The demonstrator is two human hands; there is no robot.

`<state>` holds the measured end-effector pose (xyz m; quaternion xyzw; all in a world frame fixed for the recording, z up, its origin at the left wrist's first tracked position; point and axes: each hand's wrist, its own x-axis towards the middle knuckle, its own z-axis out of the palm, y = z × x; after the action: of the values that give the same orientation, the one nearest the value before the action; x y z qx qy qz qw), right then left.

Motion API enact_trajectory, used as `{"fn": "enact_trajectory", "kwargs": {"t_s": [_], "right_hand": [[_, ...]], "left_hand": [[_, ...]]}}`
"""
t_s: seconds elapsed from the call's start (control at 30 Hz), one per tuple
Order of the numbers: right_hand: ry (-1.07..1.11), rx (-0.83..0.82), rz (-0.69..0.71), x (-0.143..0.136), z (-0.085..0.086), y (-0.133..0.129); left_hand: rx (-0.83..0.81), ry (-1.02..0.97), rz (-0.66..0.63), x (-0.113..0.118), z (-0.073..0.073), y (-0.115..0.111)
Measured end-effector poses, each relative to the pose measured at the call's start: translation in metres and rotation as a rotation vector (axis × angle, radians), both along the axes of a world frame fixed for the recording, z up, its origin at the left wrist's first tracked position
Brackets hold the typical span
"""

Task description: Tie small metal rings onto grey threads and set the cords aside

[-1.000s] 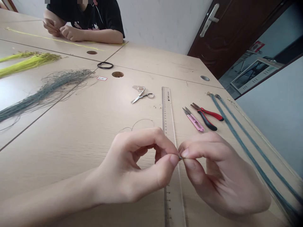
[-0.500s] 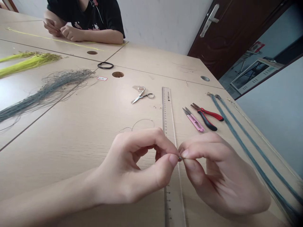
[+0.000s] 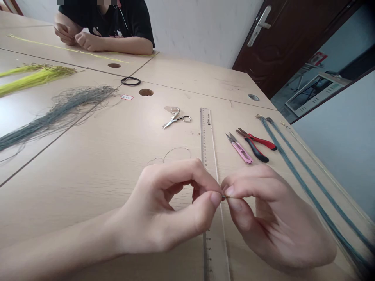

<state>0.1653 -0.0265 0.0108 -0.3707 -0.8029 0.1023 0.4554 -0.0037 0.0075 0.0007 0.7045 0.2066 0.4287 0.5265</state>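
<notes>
My left hand [image 3: 172, 207] and my right hand [image 3: 269, 214] meet fingertip to fingertip above a clear ruler [image 3: 209, 140]. Thumb and forefinger of each are pinched closed on a tiny piece [image 3: 224, 197], mostly hidden, perhaps an end of thin cord with a bit of metal. Past my left hand, a loop of thin grey cord [image 3: 175, 149] lies on the table. Beyond my right hand rest pink thread snips [image 3: 240, 150] and pliers with red and black handles [image 3: 258, 145]. Small silver scissors [image 3: 175, 118] lie left of the ruler's far end.
Bundles of grey-blue cord [image 3: 49, 115] and yellow cord [image 3: 38, 76] lie at left. More blue cords [image 3: 301, 179] run along the right edge. A black ring-shaped band [image 3: 130, 80] and a small label [image 3: 126, 97] sit farther back. Across the table sits a person [image 3: 117, 31], forearms on the tabletop.
Hardly anything differs: my pinched fingertips have shifted very slightly, with the tiny piece still between them. The tools and cords have stayed put.
</notes>
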Motion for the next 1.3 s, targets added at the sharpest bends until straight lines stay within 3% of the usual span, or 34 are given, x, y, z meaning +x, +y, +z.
{"fn": "enact_trajectory", "kwargs": {"t_s": [1.3], "right_hand": [[-0.004, -0.003, -0.040, 0.0006, -0.0003, -0.0021]], "left_hand": [[0.006, 0.012, 0.024, 0.0009, 0.0005, -0.0011]]}}
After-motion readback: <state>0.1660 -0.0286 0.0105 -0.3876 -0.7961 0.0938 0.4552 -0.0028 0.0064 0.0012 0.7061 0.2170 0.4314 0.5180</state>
